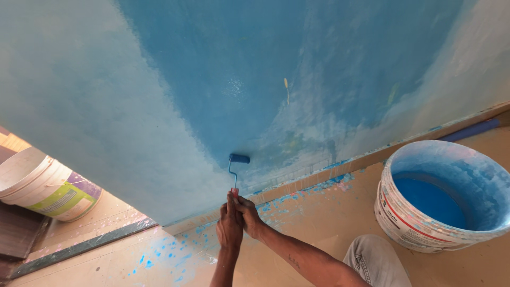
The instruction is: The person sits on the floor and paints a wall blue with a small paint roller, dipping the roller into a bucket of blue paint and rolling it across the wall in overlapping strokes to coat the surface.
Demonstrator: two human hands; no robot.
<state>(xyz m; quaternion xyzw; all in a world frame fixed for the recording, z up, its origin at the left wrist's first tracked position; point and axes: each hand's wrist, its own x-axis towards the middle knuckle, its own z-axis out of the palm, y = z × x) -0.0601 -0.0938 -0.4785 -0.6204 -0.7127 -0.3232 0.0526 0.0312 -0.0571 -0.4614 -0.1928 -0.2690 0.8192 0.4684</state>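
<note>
Both hands grip the red handle of a small paint roller (238, 159), whose blue sleeve presses against the lower part of a blue-painted wall (223, 90). My left hand (229, 226) wraps the handle from below and my right hand (248, 212) closes over it from the right. The roller's thin metal arm runs up from the handle to the sleeve. My knee in grey trousers (374, 260) shows at the bottom right.
A white bucket (393, 212) holding blue paint stands on the floor at the right, near the wall. A second white bucket (42, 186) lies tilted at the left past a doorway threshold. Blue splatters dot the floor along the wall's base.
</note>
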